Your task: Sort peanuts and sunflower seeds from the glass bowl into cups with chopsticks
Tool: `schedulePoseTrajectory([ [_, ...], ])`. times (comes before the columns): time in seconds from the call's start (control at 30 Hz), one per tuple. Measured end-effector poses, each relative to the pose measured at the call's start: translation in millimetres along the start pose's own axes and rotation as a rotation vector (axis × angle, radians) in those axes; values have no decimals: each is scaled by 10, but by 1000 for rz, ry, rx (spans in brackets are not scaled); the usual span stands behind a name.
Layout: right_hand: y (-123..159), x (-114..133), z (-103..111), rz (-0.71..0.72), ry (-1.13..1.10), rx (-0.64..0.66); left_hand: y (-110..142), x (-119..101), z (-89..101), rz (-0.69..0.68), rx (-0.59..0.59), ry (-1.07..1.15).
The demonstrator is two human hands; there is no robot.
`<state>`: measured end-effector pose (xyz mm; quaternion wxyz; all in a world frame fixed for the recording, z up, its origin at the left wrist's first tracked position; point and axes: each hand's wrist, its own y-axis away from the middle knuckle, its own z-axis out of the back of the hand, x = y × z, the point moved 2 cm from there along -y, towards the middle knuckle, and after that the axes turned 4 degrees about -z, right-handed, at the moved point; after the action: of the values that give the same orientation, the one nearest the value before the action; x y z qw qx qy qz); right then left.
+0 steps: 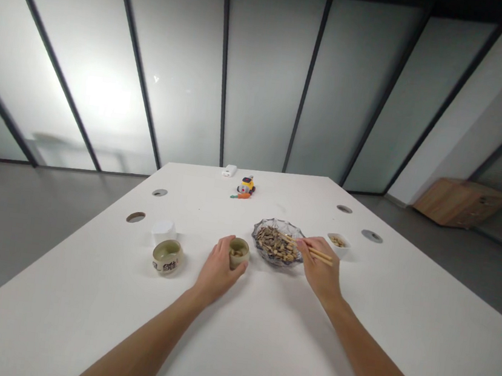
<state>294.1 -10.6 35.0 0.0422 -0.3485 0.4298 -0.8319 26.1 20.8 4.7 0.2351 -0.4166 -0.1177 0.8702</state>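
My left hand point(219, 269) is wrapped round a small greenish ceramic cup point(237, 262) that has a few seed-like bits inside. In my right hand point(321, 270) is a pair of wooden chopsticks point(321, 256). Their tips reach into a clear glass bowl point(258, 251) with a scalloped rim. Mixed seeds or nuts point(274, 244), some dark and some pale, fill much of that bowl. A second ceramic cup point(167, 258), marked with dark characters, stands left of my left hand. Behind my right hand sits a small white square dish point(339, 250) with pale pieces in it.
Behind the left cup stands a white container point(163, 231). Farther back on the white table point(260, 335) are a yellow toy vehicle point(246, 184), an orange carrot-shaped item point(241, 196) and a white box-like object point(230, 171). Round holes point(136, 217) pierce the tabletop near both sides.
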Motion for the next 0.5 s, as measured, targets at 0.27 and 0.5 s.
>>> schedulePoseTrajectory([
  [0.27, -25, -17, 32, -91, 10, -49, 0, 38, -4, -7, -9, 10],
  [0.5, -99, 13, 108, -261, -242, -137, 0, 63, -20, -29, -14, 24],
])
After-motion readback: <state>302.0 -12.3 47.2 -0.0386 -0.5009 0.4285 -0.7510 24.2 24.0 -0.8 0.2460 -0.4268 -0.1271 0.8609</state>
